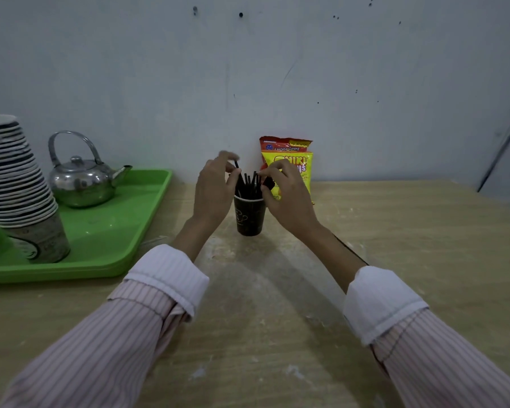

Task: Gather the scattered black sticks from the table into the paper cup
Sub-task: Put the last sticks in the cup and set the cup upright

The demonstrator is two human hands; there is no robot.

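A dark paper cup (249,216) stands upright on the wooden table near the back wall, with several black sticks (250,184) poking out of its top. My left hand (214,191) is at the cup's left rim, its fingertips pinched on one black stick (237,167) that rises above the others. My right hand (286,195) is at the cup's right rim, its fingers closed on the sticks at that side. I see no loose sticks on the table.
A green tray (106,240) at the left holds a steel kettle (81,178) and a tilted stack of paper cups (21,189). Red and yellow snack bags (289,160) lean on the wall behind the cup. A table's edge runs at the right.
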